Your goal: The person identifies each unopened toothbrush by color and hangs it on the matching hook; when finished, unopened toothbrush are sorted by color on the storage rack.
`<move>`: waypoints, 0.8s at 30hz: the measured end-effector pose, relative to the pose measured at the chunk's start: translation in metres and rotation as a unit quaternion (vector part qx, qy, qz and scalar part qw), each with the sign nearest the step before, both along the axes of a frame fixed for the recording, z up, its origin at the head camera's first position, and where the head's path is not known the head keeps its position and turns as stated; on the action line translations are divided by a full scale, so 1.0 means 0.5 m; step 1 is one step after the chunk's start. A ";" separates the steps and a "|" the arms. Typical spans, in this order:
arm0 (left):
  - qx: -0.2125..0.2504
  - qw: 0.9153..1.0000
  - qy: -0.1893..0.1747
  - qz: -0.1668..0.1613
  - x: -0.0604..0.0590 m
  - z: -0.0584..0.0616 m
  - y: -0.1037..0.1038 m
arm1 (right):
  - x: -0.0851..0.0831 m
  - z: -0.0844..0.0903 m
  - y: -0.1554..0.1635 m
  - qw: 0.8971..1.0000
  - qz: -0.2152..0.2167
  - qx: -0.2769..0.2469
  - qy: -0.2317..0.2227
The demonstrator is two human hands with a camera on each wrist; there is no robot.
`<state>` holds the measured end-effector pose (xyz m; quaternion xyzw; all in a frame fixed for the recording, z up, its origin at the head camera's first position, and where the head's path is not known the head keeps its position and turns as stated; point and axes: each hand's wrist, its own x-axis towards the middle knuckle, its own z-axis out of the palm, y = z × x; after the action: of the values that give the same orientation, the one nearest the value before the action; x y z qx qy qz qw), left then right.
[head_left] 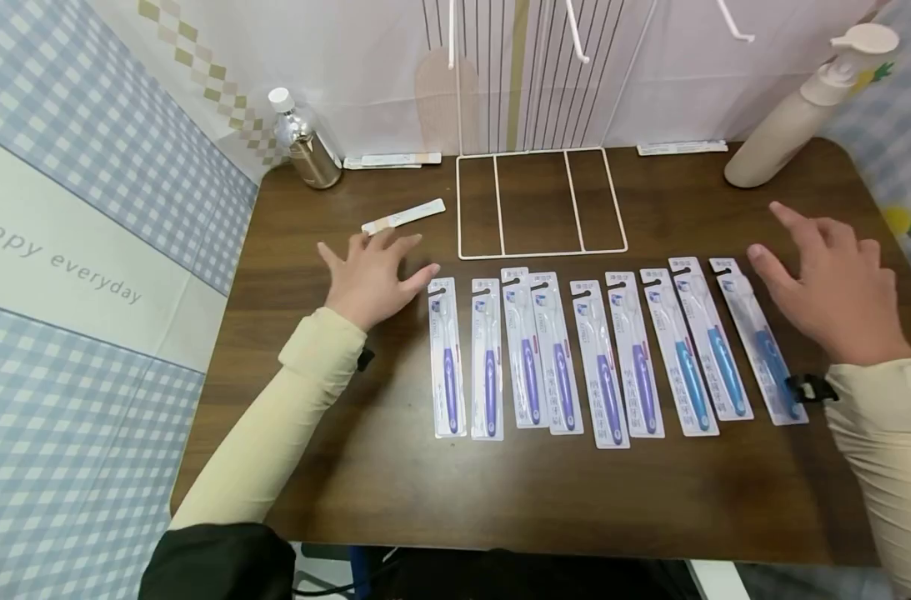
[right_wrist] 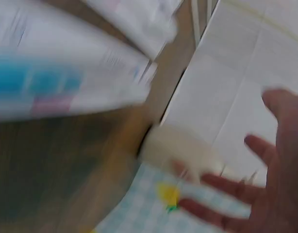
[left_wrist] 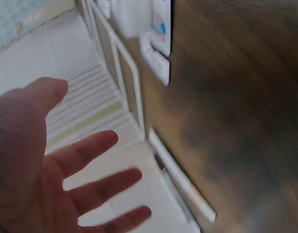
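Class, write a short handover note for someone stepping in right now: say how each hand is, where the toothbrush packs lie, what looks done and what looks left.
Left hand: open, holding nothing, beside the purple end of the row.
Right hand: open, holding nothing, beside the blue end.
Toothbrush packs: nine lie flat in a row on the table, six purple, three blue.
Wire rack: flat behind the row, with none of the packs on it.
Done: packs laid out by colour.
Left: probably moving them on; none is picked up.

We see bare counter (head_left: 500,492) in front of the toothbrush packs (head_left: 605,358). The wire rack (head_left: 541,202) and pump bottle (head_left: 800,108) block the back edge.
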<state>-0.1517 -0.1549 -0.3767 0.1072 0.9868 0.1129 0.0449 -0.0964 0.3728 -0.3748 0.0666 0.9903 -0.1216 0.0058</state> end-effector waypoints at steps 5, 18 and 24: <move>0.013 0.999 -0.002 -0.037 -0.056 -0.025 0.050 | -0.023 -0.027 0.092 0.997 0.065 -0.016 -0.034; 0.055 0.998 0.001 -0.032 -0.117 -0.079 0.086 | -0.026 -0.121 0.152 0.971 0.106 -0.183 -0.114; 0.057 0.998 0.002 -0.029 -0.118 -0.079 0.101 | -0.024 -0.126 0.156 0.966 0.109 -0.201 -0.123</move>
<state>-0.2106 -0.1045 -0.4163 0.1387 0.9753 0.1673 0.0399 -0.1084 0.4508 -0.4377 -0.0294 0.9385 -0.3077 0.1538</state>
